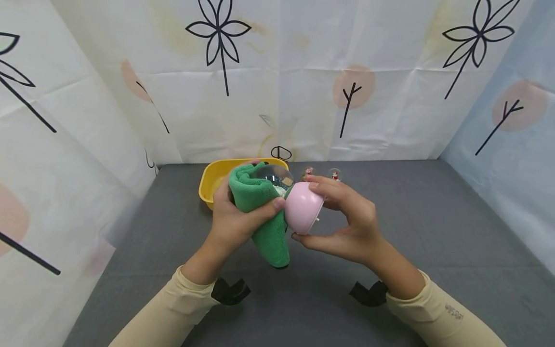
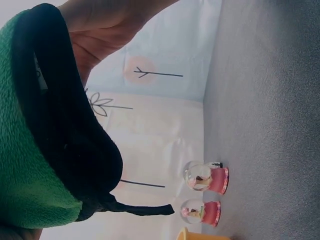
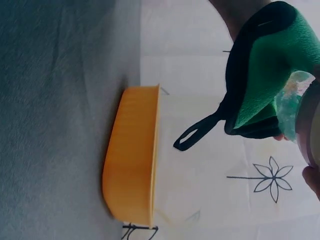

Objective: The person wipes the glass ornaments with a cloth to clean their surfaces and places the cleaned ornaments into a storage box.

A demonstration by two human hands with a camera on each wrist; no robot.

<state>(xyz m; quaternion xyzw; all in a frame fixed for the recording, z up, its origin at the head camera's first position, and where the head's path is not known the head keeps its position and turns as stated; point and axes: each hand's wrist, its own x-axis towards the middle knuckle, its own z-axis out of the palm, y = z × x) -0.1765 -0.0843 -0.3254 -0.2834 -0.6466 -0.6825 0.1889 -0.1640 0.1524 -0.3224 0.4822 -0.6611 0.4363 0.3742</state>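
A snow globe with a clear dome (image 1: 277, 174) and a rounded pink base (image 1: 302, 208) is held tilted on its side above the grey table. My right hand (image 1: 353, 219) grips the base, thumb below and fingers above. Folded in my left hand (image 1: 231, 217) is a green cloth (image 1: 256, 195), wrapped about the dome's left side with the thumb pressing over it near the base. The cloth's dark edging and hanging loop (image 3: 197, 131) show in the right wrist view. Cloth and left fingers hide part of the dome.
A yellow tub (image 1: 207, 190) stands behind my left hand, near the back wall. Two small snow globes with pink bases (image 2: 218, 181) (image 2: 212, 213) stand at the table's back, partly behind my right hand in the head view. Patterned fabric walls enclose the table.
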